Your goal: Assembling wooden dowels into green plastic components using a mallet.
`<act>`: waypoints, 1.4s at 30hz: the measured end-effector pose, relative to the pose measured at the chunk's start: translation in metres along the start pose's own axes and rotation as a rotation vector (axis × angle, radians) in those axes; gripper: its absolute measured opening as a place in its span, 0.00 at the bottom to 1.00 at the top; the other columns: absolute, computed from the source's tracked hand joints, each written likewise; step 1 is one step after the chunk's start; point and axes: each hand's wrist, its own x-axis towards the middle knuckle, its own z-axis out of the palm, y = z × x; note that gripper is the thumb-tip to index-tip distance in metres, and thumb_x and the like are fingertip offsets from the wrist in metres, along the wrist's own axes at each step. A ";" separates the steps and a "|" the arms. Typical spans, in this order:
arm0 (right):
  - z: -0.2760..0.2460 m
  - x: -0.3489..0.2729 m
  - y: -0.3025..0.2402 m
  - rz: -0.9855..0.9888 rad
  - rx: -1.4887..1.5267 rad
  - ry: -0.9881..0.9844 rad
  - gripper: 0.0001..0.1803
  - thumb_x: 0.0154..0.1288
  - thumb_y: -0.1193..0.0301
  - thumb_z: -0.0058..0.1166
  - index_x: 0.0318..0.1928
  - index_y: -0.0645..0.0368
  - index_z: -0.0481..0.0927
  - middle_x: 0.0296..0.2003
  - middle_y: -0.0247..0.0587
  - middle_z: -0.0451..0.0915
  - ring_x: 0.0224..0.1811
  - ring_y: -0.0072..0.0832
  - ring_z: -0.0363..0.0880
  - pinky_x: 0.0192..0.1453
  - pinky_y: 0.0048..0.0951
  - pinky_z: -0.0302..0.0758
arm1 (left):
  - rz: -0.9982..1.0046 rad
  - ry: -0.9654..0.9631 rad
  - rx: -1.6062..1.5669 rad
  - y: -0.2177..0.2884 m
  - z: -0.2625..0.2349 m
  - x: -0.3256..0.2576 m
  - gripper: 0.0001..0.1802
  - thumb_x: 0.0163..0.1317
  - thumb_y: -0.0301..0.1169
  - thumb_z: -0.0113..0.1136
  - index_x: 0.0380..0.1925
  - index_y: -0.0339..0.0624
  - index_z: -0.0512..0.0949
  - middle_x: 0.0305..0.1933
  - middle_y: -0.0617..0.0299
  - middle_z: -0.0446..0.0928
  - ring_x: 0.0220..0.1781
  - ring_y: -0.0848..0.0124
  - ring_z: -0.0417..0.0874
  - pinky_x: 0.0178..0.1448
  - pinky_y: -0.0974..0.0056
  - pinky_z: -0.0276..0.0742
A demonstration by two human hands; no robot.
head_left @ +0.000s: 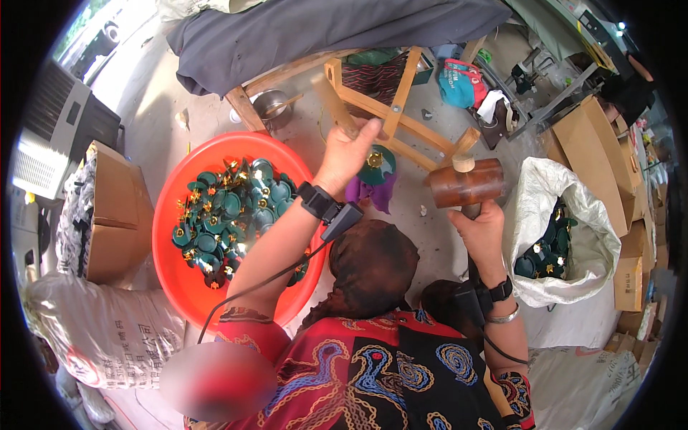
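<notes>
My left hand [350,154] is closed around a thick wooden stick [332,104], which slants up and away from the fist. Just beyond that hand, a round green disc with a gold-coloured centre [374,163] rests over a purple cloth [374,193]; the wrist partly covers the area beside it. My right hand [480,231] grips the handle of a wooden mallet [469,185]. The mallet's brown barrel-shaped head is raised, level with the disc and to its right. To my left, a large orange-red basin [163,215] holds many green discs [233,208] with gold flower-like parts.
A white woven sack [530,190] with similar green pieces stands open at the right, beside cardboard boxes [598,143]. A folding wooden frame [398,107] and a metal pot [274,109] are ahead. At the left are a cardboard box [122,215] and a full sack [107,326].
</notes>
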 end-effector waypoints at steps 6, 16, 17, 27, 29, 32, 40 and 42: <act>-0.003 -0.001 0.005 -0.050 -0.004 -0.002 0.19 0.44 0.80 0.61 0.41 0.62 0.77 0.33 0.35 0.81 0.36 0.19 0.75 0.46 0.23 0.70 | -0.057 -0.063 0.062 -0.026 0.009 -0.006 0.19 0.63 0.43 0.54 0.27 0.37 0.80 0.28 0.62 0.81 0.33 0.75 0.79 0.40 0.68 0.74; -0.021 0.028 -0.058 -0.268 -0.330 0.064 0.18 0.48 0.71 0.65 0.40 0.64 0.76 0.31 0.43 0.81 0.33 0.22 0.76 0.41 0.27 0.73 | 0.119 0.000 0.323 -0.031 0.027 -0.007 0.09 0.53 0.33 0.62 0.25 0.37 0.78 0.25 0.51 0.76 0.29 0.54 0.78 0.34 0.59 0.73; -0.020 0.039 -0.084 -0.436 -0.346 0.134 0.17 0.49 0.69 0.65 0.39 0.63 0.77 0.29 0.44 0.80 0.30 0.25 0.77 0.38 0.28 0.73 | 0.114 0.017 0.334 -0.031 0.019 -0.011 0.09 0.53 0.33 0.62 0.25 0.37 0.78 0.25 0.51 0.76 0.29 0.54 0.78 0.34 0.59 0.73; 0.008 0.078 -0.128 -0.658 -0.954 0.133 0.08 0.50 0.73 0.53 0.32 0.61 0.72 0.29 0.51 0.76 0.30 0.47 0.76 0.32 0.41 0.72 | 0.205 -0.003 0.387 -0.031 0.021 -0.010 0.11 0.53 0.35 0.62 0.27 0.37 0.77 0.24 0.50 0.75 0.29 0.51 0.77 0.34 0.58 0.72; -0.012 0.067 -0.115 -0.512 -1.080 0.085 0.13 0.48 0.72 0.58 0.35 0.61 0.73 0.31 0.52 0.76 0.33 0.50 0.76 0.34 0.42 0.72 | 0.234 -0.017 0.451 -0.034 0.021 -0.013 0.12 0.53 0.37 0.61 0.27 0.37 0.77 0.24 0.50 0.75 0.29 0.51 0.77 0.34 0.58 0.72; -0.025 0.050 -0.072 -0.302 -0.658 0.135 0.21 0.43 0.74 0.61 0.42 0.61 0.74 0.34 0.55 0.79 0.37 0.51 0.77 0.39 0.38 0.74 | -0.001 -0.045 0.336 -0.032 0.020 -0.004 0.14 0.55 0.38 0.60 0.25 0.37 0.76 0.22 0.50 0.76 0.26 0.54 0.77 0.33 0.59 0.72; -0.036 -0.033 -0.003 -0.075 -0.643 -0.145 0.11 0.44 0.76 0.54 0.33 0.63 0.75 0.25 0.56 0.77 0.33 0.49 0.77 0.38 0.44 0.74 | -0.289 -0.125 -0.185 0.010 0.064 0.042 0.17 0.61 0.40 0.56 0.21 0.38 0.75 0.21 0.61 0.75 0.25 0.74 0.76 0.33 0.69 0.72; -0.037 -0.040 0.005 -0.123 -0.725 -0.179 0.10 0.44 0.77 0.52 0.32 0.62 0.76 0.25 0.54 0.77 0.33 0.48 0.77 0.38 0.44 0.74 | -0.183 -0.165 -0.253 0.041 0.110 0.049 0.17 0.59 0.41 0.57 0.20 0.38 0.76 0.21 0.62 0.76 0.23 0.74 0.76 0.31 0.70 0.70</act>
